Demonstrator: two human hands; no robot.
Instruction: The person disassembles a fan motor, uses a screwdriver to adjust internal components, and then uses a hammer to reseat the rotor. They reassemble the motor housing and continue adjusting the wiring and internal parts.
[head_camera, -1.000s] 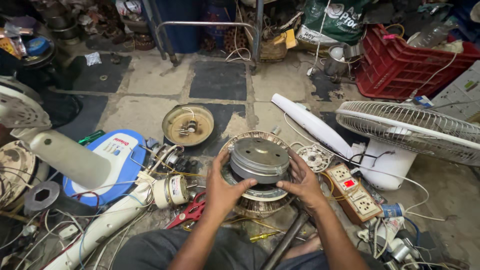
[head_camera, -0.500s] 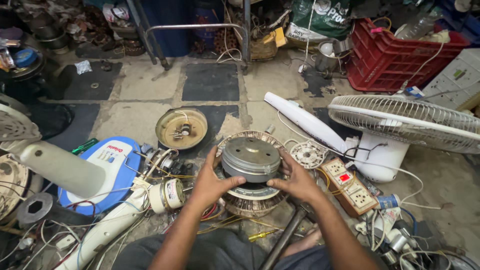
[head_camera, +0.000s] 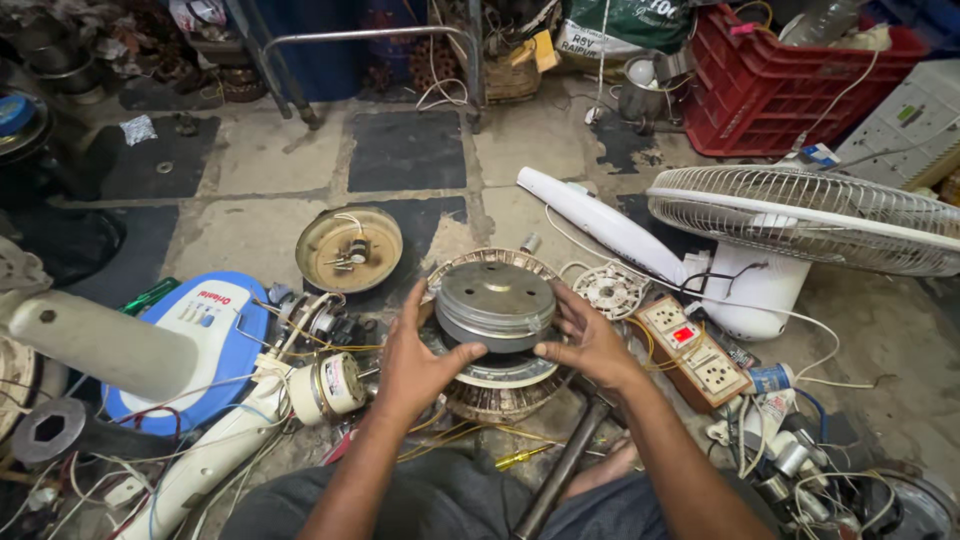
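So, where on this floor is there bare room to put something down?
Bare tiles lie between the round metal cover and the metal frame legs. It is crowded around both hands, left and right, on the grey motor drum: wires, white extension board.

left hand (head_camera: 415, 362), right hand (head_camera: 590, 340), half-curled, facing

grey motor (head_camera: 497, 300), red crate (head_camera: 790, 85) (slatted)

Grey and black tiled floor (head_camera: 405, 150), metal stand legs (head_camera: 370, 40), red crate (head_camera: 790, 85), possibly daylight from above
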